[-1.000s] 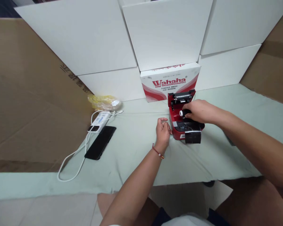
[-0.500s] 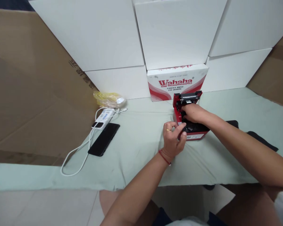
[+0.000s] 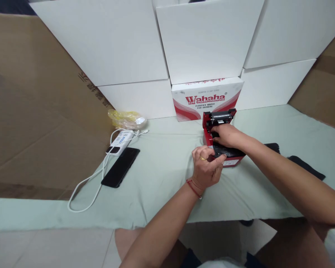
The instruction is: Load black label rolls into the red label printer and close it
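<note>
1 table (image 3: 162,186), bearing 1 box (image 3: 205,99) and, just in front of it, 1 red printer (image 3: 231,163), lid (image 3: 219,117) raised and not yet closed. 1 right hand (image 3: 226,136), fingers down inside the printer, grip hidden; 1 left hand (image 3: 208,167), curled, thumb and forefinger at the front edge, pinch or mere touch cannot be told. 1 black film (image 3: 230,152), over the printer's front: placement apparently well along, final seating unconfirmed.
</note>
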`<state>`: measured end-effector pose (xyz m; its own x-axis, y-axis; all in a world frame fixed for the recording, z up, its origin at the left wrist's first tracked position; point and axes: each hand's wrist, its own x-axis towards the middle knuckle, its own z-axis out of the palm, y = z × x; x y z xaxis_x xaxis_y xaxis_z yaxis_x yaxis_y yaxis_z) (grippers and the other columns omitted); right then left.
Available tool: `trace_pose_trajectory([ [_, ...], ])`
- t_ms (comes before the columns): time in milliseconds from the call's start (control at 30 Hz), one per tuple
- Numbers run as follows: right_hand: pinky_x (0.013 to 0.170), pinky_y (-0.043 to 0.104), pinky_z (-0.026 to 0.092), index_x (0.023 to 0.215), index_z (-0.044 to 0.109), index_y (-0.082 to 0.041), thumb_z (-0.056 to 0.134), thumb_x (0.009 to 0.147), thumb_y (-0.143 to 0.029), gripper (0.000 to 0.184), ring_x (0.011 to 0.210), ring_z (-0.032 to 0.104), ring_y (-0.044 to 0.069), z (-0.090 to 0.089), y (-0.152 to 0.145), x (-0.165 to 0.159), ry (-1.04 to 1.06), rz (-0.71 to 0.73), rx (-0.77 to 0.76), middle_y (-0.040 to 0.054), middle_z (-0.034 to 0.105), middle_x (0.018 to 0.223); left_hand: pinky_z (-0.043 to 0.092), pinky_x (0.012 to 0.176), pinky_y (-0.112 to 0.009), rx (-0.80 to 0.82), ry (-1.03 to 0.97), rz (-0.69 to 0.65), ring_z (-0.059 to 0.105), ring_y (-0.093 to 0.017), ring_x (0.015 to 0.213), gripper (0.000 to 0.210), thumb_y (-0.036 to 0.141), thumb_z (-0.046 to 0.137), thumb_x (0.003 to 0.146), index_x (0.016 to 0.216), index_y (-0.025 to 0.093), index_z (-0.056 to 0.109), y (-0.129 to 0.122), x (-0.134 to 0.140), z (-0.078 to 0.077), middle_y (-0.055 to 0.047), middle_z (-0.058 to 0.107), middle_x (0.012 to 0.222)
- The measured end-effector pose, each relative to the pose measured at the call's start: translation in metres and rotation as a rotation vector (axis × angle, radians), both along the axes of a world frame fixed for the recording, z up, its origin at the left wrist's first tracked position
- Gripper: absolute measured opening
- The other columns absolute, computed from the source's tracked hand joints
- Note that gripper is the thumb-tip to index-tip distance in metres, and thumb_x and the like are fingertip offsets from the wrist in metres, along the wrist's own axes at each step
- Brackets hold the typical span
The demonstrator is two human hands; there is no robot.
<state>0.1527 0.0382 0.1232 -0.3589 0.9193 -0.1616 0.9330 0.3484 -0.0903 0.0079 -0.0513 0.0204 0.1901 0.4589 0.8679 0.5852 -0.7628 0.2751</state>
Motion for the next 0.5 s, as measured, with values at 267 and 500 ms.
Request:
trace_pose_trajectory([
  [267,0.095,0.039,0.052,0.122,0.075,-0.020,0.048,0.102,-0.036,0.037,0.108,0.070,0.027,0.041,-0.008,0.024,0.467,0.005,0.491,0.0080,0.077,0.120,0.039,0.096,-0.043,0.009,0.006,0.007,0.053,-0.024,0.105,0.023,0.024,0.059,0.092,0.106,0.029,0.076,-0.001,0.000,-0.001,-0.006,0.059,0.098],
  [500,0.096,0.045,0.053,0.123,0.075,-0.015,0.039,0.106,-0.040,0.046,0.114,0.065,0.031,0.022,-0.005,0.032,0.324,0.101,0.440,0.0135,0.075,0.122,0.041,0.096,-0.043,0.030,0.020,0.034,0.053,-0.024,0.105,0.022,0.025,0.060,0.092,0.106,0.029,0.077,-0.002,0.000,0.001,-0.007,0.059,0.098],
])
